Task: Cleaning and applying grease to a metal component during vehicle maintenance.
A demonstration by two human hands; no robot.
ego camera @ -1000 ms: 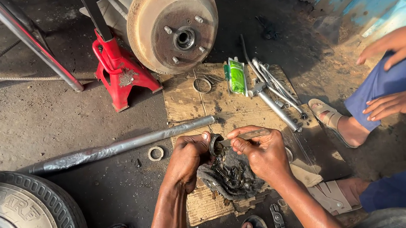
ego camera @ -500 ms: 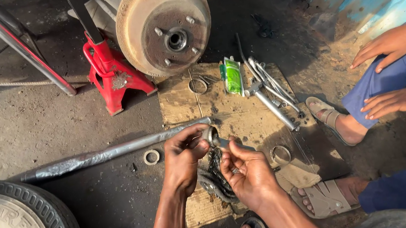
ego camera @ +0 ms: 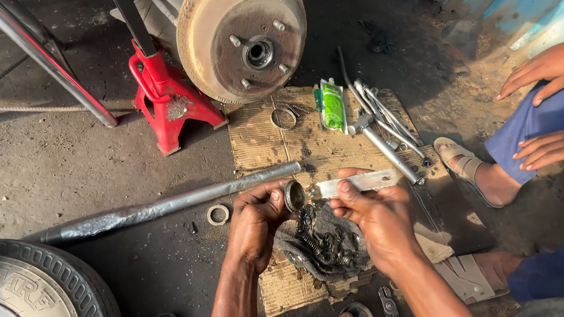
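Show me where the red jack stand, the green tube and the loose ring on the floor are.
red jack stand (ego camera: pixel 170 106), head view, on its sloping red base.
green tube (ego camera: pixel 332 106), head view, middle of its body.
loose ring (ego camera: pixel 217 215), head view, on its metal rim.

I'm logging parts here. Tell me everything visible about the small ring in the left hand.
The ring is a short round metal piece, dull grey and greasy, with a dark hollow middle. The left hand pinches it by the fingertips, open face turned sideways toward a pale flat strip held by the right hand, above a greasy rag.
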